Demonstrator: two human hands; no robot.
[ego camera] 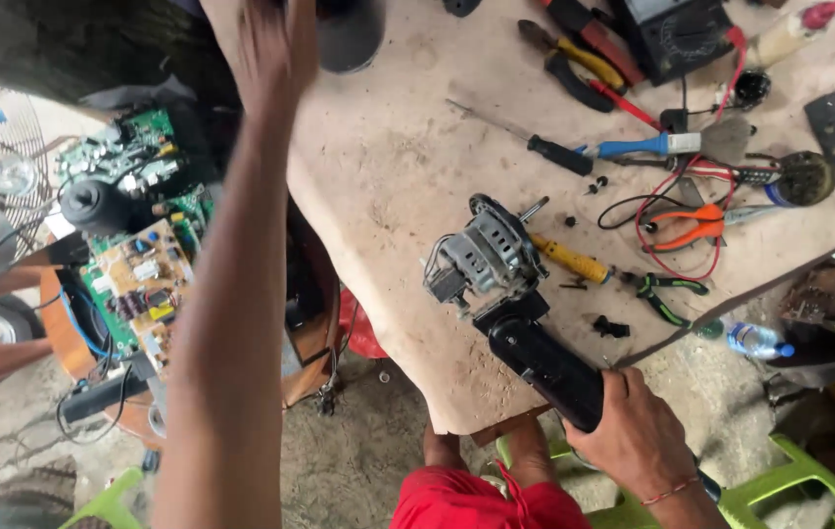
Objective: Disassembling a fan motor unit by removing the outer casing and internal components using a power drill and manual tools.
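Right hand is gripping the black housing of the fan motor, overhanging the table near edge; it's risking a drop. Left hand is blurring far-left, grip unclear, nearing the dark cup.

The light is soft, even daylight, bright on the pale surface and on the floor below it. Shadows under the tools are short and weak, with no strong glare. The upper left corner is dark. The left hand is blurred by motion, and the raised forearm is a little soft too. The motor and the right hand look sharp. The wide lens bends lines near the edges.
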